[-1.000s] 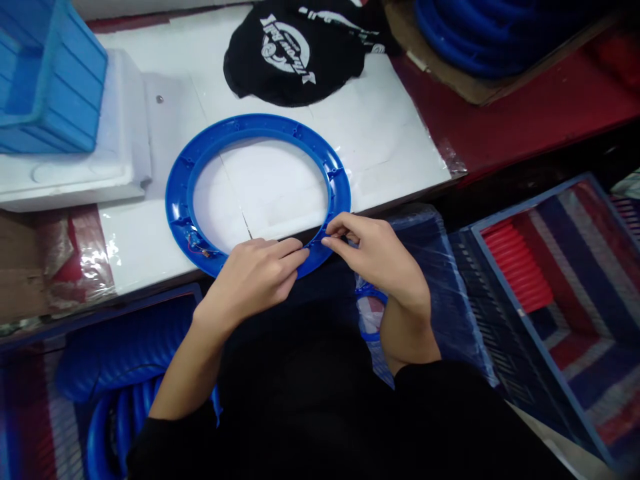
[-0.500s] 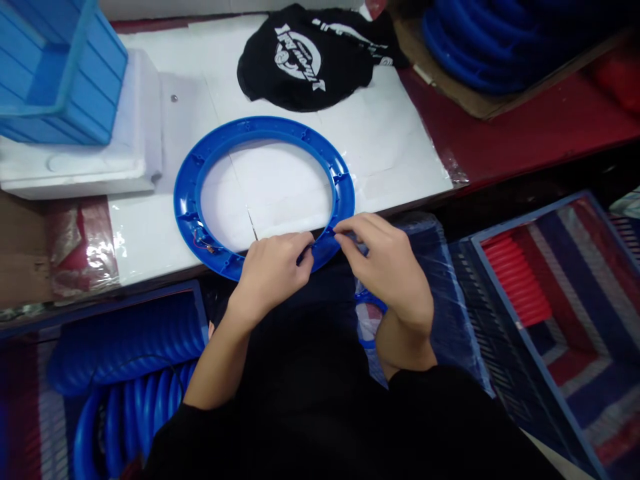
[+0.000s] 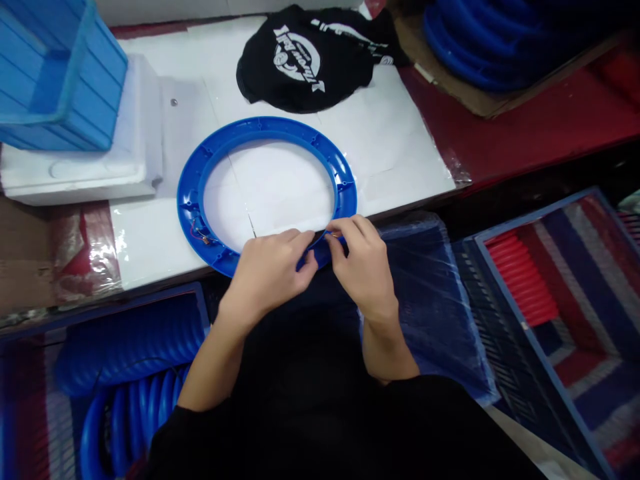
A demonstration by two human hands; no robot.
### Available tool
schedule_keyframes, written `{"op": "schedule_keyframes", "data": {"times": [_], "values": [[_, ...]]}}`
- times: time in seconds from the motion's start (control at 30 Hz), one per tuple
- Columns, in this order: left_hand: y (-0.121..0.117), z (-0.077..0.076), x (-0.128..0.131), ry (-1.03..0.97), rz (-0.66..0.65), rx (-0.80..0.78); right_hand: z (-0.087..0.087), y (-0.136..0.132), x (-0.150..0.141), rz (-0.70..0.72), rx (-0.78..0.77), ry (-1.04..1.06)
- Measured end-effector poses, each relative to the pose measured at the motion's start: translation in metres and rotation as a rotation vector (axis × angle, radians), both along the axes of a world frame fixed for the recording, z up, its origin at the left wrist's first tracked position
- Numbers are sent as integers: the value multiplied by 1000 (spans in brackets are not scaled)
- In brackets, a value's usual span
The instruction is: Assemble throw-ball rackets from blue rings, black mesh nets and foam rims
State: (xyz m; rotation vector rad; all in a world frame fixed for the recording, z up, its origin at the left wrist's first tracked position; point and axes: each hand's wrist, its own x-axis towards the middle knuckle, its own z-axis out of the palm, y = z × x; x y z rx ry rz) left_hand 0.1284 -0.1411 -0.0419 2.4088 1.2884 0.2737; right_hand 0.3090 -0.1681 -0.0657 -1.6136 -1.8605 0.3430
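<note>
A blue plastic ring [image 3: 189, 183] with ribs and small posts lies hollow side up at the front of the white-covered table. Across its near side reaches my left hand [image 3: 270, 270], fingers curled and closed on the rim. To its right, my right hand [image 3: 361, 267] is pinched at the ring's near right part; a tiny thin piece shows at the fingertips, too small to name. Inside the ring's left channel sits a small part with thin wires [image 3: 204, 236]. A thin dark sliver [image 3: 252, 225] shows beside my left hand in the ring's opening.
Black printed fabric [image 3: 305, 60] lies behind the ring. At left a blue bin [image 3: 93, 87] stands on white foam [image 3: 135, 147]. Blue coils [image 3: 475, 43] fill a carton at back right. Below are crates with blue hoses [image 3: 130, 347] and red hose [image 3: 523, 277].
My right hand has shifted left and slightly down, closer to my left hand. My left hand has barely moved on the ring, and the whole view has shifted slightly.
</note>
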Motion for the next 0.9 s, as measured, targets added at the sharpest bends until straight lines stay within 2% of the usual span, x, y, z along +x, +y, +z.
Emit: {"op": "schedule_keyframes", "data": {"times": [0.1,0.17,0.33,0.4,0.57,0.7,0.83,0.9], "values": [[-4,3,18,109,53,10,0,-3,-6,-34,-31,55],[-4,1,23,105,73,-6,1,-3,-5,-25,-50,85],[0,-9,12,23,77,-6,10,1,13,144,-119,162],[2,-13,8,-7,70,4,15,5,20,167,-107,181],[1,-17,6,-43,50,49,13,17,20,131,24,157],[2,-17,-2,-74,4,40,5,18,14,79,19,121],[7,-10,-13,-96,-89,-5,-1,7,5,6,0,128],[8,-4,-11,-40,-82,-12,-3,0,-3,-26,-12,147]]}}
